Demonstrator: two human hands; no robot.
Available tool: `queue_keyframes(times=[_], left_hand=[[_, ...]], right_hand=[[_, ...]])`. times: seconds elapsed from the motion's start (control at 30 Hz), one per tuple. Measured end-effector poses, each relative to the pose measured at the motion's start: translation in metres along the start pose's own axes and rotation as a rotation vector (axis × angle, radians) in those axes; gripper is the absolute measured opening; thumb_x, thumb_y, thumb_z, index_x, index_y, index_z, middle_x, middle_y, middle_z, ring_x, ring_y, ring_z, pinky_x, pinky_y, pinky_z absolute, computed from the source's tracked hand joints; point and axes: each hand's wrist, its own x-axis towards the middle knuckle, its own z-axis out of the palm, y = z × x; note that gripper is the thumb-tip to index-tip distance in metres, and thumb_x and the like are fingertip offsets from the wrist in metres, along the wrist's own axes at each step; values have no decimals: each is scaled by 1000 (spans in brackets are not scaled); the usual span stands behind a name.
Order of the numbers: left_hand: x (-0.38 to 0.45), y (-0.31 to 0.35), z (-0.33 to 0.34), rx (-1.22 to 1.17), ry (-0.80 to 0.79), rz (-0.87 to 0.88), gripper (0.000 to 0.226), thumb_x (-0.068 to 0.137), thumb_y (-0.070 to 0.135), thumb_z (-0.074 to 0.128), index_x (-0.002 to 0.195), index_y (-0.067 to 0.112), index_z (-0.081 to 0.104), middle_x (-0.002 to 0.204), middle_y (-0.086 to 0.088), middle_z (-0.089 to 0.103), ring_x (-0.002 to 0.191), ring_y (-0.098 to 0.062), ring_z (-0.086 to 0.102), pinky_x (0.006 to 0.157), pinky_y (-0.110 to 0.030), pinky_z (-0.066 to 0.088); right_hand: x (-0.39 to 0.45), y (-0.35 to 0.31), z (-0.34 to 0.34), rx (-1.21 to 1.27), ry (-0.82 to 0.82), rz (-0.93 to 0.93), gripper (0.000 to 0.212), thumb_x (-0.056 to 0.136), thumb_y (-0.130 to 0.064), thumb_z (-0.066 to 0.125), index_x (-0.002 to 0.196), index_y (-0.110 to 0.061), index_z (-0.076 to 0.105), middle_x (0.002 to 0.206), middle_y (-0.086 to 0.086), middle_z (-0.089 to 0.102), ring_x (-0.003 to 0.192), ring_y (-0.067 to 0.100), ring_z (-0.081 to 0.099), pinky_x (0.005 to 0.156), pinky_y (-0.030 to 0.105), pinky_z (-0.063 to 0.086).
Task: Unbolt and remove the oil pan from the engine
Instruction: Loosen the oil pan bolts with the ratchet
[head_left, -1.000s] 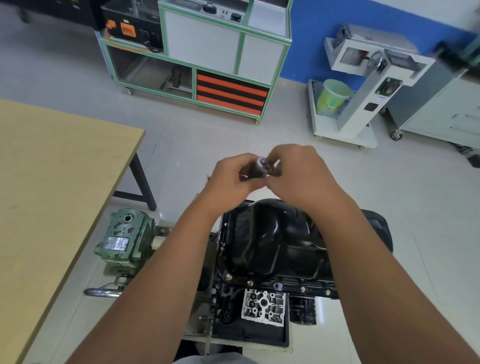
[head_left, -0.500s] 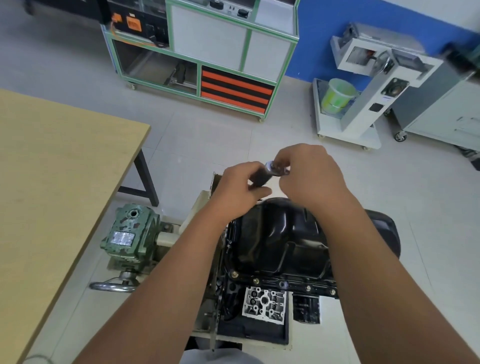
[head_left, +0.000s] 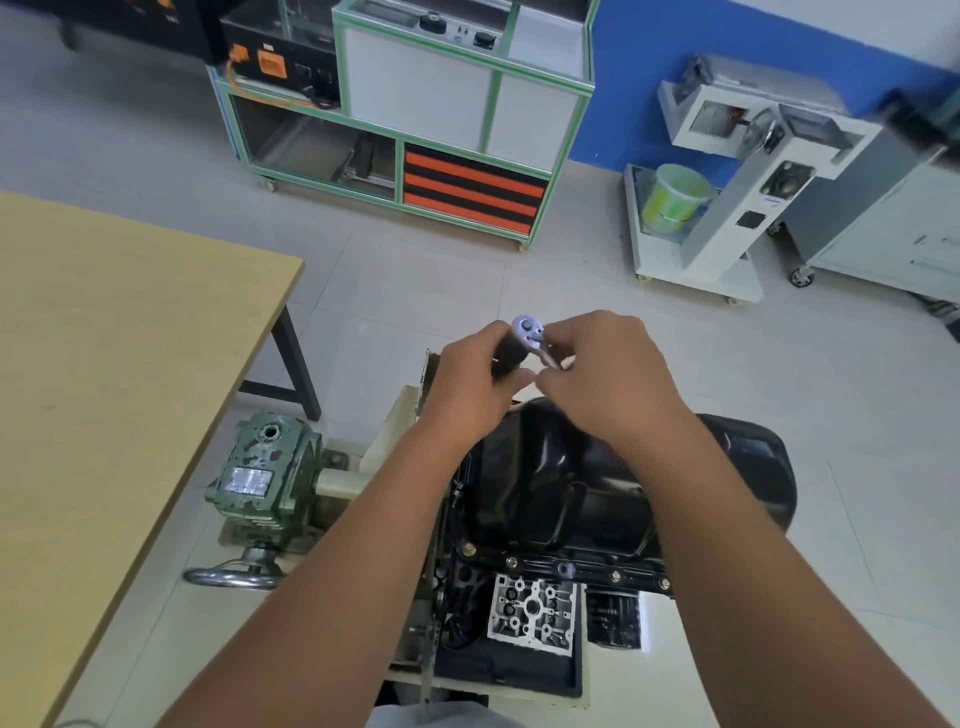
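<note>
Left hand grips dark socket under ratchet head; right hand pinches its shank. Oil pan sits below, bolts along near flange. Seat socket fully before turning.

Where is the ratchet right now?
In the head view the ratchet is at centre, held up between the left hand and right hand, above the far end of the black oil pan.
</note>
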Motion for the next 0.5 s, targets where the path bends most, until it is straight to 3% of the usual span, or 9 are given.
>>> queue_keyframes(times=[0.1, 0.17, 0.23, 0.33, 0.4, 0.5], left_hand=[[-4, -4, -5, 29, -92, -40, 35, 89, 8, 75, 81, 39, 59, 78, 26, 67, 74, 5, 63, 75, -19, 50], [-7, -5, -10, 5, -152, -66, 41, 93, 1, 68, 88, 40, 60, 86, 30, 69, 85, 11, 65, 79, -7, 49], [-6, -5, -16, 18, -122, -84, 37, 93, 2, 69, 88, 37, 61, 87, 32, 68, 84, 13, 65, 74, -1, 45], [-4, -6, -16, 11, -19, -103, 26, 87, 6, 76, 88, 30, 65, 84, 19, 72, 81, 7, 67, 78, -10, 50], [-5, -4, -15, 18, -46, -108, 25, 89, 7, 75, 91, 29, 64, 89, 14, 73, 83, 7, 67, 87, -21, 53], [-6, 0, -16, 51, -200, -94, 29, 98, 1, 59, 108, 28, 62, 104, 11, 70, 100, 0, 67, 97, -29, 51]], right_hand=[[1, 6, -7, -64, 65, 59, 41, 80, -8, 63, 110, -33, 77, 108, -3, 74, 84, 20, 58, 80, 34, 52], [0, 12, -10, 77, 22, 134, 48, 78, -25, 74, 125, -31, 69, 111, 0, 72, 82, 18, 66, 73, 30, 51], [-7, 9, -8, 237, -98, 125, 56, 74, -40, 80, 127, -30, 65, 106, 1, 72, 76, 17, 72, 72, 32, 57], [-13, 2, 0, 25, -20, -55, 33, 82, -16, 69, 111, -30, 74, 105, -1, 73, 90, 24, 67, 82, 40, 57], [-12, 2, 1, -104, 108, -117, 40, 81, -4, 62, 107, -30, 78, 111, -2, 71, 100, 28, 63, 88, 41, 53], [-8, 7, -2, -5, 181, 10, 35, 85, -15, 68, 116, -30, 74, 113, 0, 70, 99, 25, 63, 82, 33, 47]])
